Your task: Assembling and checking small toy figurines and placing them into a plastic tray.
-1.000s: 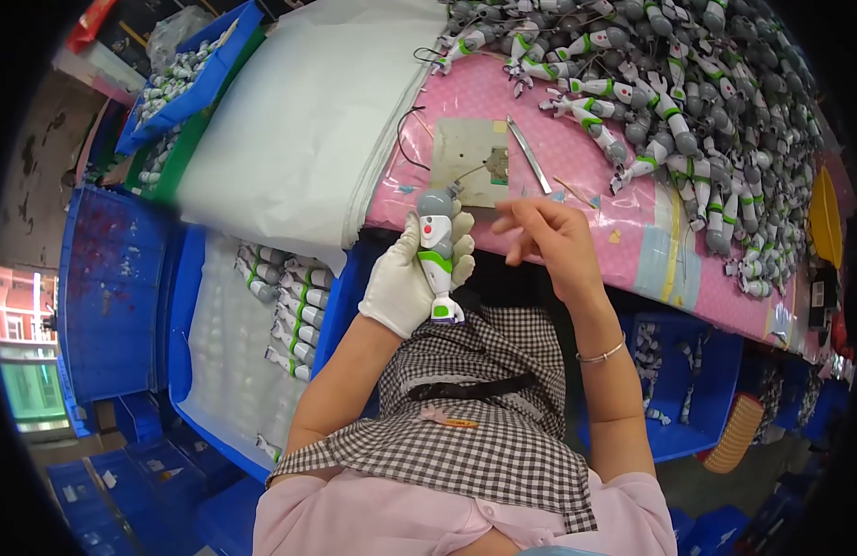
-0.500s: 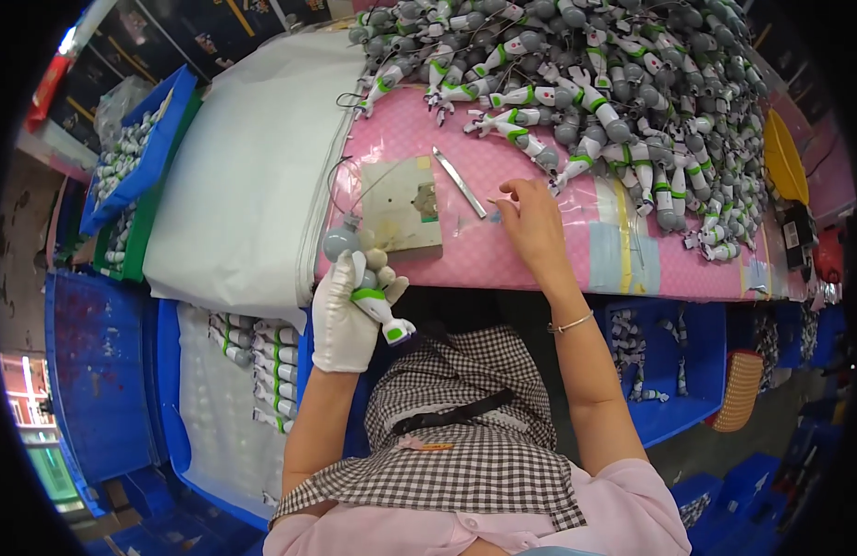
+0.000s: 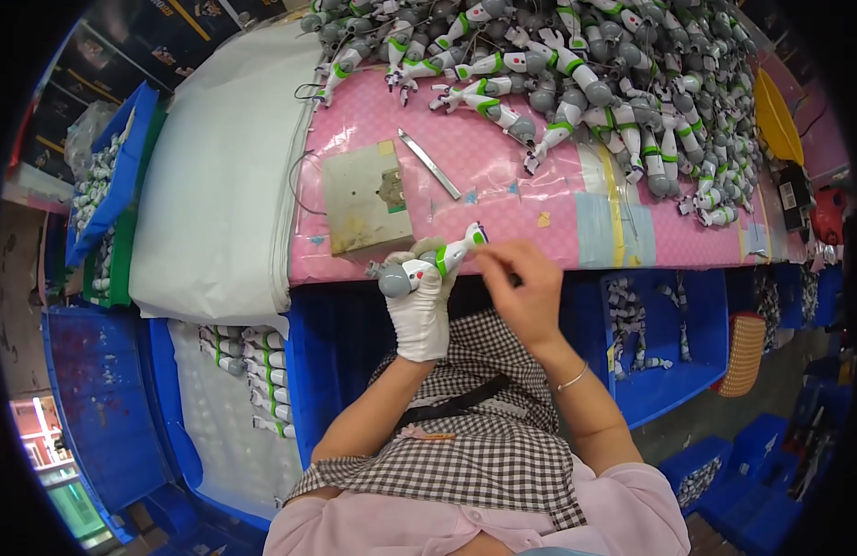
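Note:
My left hand (image 3: 420, 306), in a white glove, grips a grey, white and green toy figure (image 3: 426, 264) lying sideways at the near edge of the pink table (image 3: 502, 195). My bare right hand (image 3: 526, 292) is just right of it, fingertips pinched near the figure's upper end; whether something small sits between them is too small to tell. A flat grey block (image 3: 361, 199) lies on the table right behind the figure. A thin metal blade (image 3: 430, 164) lies beside the block.
A big heap of similar toy figures (image 3: 586, 74) covers the far half of the table. A white sheet (image 3: 220, 176) lies to the left. Blue crates (image 3: 665, 334) with figures stand under the table, right and left (image 3: 234, 398). A yellow dish (image 3: 777, 120) sits far right.
My left hand has turned the figure from upright to sideways and raised it toward the table edge. My right hand has come off the table top and moved to the figure's end.

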The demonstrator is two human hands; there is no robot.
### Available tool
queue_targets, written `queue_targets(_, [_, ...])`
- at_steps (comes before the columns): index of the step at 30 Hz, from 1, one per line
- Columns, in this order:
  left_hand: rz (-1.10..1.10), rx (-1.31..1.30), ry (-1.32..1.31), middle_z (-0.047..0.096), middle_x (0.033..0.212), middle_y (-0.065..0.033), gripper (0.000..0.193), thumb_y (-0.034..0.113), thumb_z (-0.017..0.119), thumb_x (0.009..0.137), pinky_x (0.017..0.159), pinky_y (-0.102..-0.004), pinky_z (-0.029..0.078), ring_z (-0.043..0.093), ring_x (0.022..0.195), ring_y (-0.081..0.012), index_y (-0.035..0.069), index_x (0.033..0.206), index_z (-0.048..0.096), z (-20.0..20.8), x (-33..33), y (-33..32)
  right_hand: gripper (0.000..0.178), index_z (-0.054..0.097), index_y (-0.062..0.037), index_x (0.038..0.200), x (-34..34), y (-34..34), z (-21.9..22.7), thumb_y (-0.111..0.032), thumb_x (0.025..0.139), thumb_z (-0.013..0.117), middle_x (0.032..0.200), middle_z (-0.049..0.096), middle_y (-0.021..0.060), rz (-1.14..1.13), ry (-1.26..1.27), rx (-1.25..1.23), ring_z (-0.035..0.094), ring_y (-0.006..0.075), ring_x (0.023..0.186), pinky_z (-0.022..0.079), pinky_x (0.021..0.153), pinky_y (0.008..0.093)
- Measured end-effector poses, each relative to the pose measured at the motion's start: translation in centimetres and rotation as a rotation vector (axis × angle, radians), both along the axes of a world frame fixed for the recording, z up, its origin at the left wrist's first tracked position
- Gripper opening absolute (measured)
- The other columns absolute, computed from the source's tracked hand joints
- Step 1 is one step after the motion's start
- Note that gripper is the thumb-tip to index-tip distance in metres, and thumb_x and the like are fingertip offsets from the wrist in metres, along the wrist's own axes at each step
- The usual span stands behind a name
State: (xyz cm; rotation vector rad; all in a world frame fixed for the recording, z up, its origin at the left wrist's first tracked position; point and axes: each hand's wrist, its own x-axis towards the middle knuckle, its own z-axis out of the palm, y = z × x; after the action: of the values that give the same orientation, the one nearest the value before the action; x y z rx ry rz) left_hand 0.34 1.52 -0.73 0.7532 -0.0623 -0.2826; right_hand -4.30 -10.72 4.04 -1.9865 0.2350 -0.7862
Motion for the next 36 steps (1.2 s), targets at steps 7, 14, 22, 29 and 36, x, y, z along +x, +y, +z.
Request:
queue_targets(7, [0.036,0.166,-0.058,0.050,0.118,-0.0088,0.043,0.018,0.073,0.079,0.093,-0.0358,0.048,0.052,0.112,-0.0245,0.012,0.109,0.042,-1.2,-0.1,-0.4,0.014,0.067,-0.0004,0.086,-0.3,2.5,-1.6,0.005,0.073,0.068,0.071,0.060,0.0060,-0.030,-0.046,0.060,0.056,0.0096,0.056,0.043,0.049,0.0211])
queue_targets(14, [0.065,0.243,-0.128,0.053,0.114,-0.0095,0.045,0.021,0.074,0.078,0.094,-0.0363,0.046,0.054,0.107,-0.0231,0.011,0.107,0.042,-1.2,-0.2,-0.5,0.011,0.065,0.0004,0.082,0.2,2.2,-1.7,0.004,0.072,0.068,0.065,0.056,0.0055,-0.012,-0.043,-0.007,0.049,0.0092,0.048,0.037,0.044,0.0221])
queue_targets(22, [0.073,0.235,-0.130,0.053,0.114,-0.0121,0.047,0.019,0.076,0.077,0.092,-0.0344,0.046,0.054,0.104,-0.0210,0.011,0.108,0.041,-1.5,0.0,-0.5,0.012,0.065,0.0005,0.080,0.5,2.4,-1.7,0.006,0.070,0.067,0.063,0.055,0.0058,0.020,-0.059,-0.044,0.048,0.0116,0.048,0.038,0.044,0.0240])
queue_targets(29, [0.129,0.177,-0.090,0.060,0.109,-0.0145,0.045,0.013,0.080,0.072,0.088,-0.0334,0.049,0.059,0.100,-0.0214,0.008,0.100,0.045,-1.2,-0.1,-1.0,0.009,0.064,0.0013,0.078,0.7,1.9,-1.9,0.006,0.072,0.068,0.064,0.055,0.0041,-0.045,-0.050,-0.035,0.047,0.0067,0.048,0.034,0.043,0.0220])
queue_targets(36, [0.109,0.182,-0.060,0.060,0.110,-0.0141,0.044,0.012,0.079,0.072,0.089,-0.0344,0.048,0.059,0.100,-0.0220,0.009,0.101,0.046,-1.1,-0.2,-0.8,0.012,0.065,0.0009,0.081,0.1,1.7,-1.8,0.006,0.071,0.068,0.064,0.055,0.0045,0.007,-0.029,-0.054,0.048,0.0079,0.049,0.035,0.043,0.0221])
